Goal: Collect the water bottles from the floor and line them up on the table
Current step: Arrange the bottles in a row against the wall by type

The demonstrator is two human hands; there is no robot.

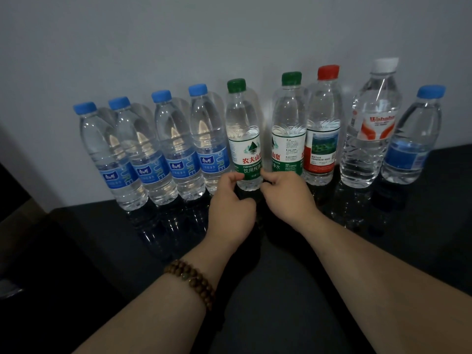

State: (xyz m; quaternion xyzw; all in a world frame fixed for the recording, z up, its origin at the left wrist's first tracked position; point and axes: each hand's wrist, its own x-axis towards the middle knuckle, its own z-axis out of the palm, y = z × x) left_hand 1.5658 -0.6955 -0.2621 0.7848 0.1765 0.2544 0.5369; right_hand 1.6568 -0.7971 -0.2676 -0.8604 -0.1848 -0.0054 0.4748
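Observation:
Several water bottles stand upright in a row on the black table against the wall. My left hand and my right hand both grip the base of a green-capped bottle in the middle of the row. To its left stand several blue-capped bottles. To its right stand another green-capped bottle, a red-capped bottle, a white-capped bottle and one more blue-capped bottle.
A pale wall rises directly behind the row. The table's left edge drops off near a dark piece of furniture. A beaded bracelet is on my left wrist.

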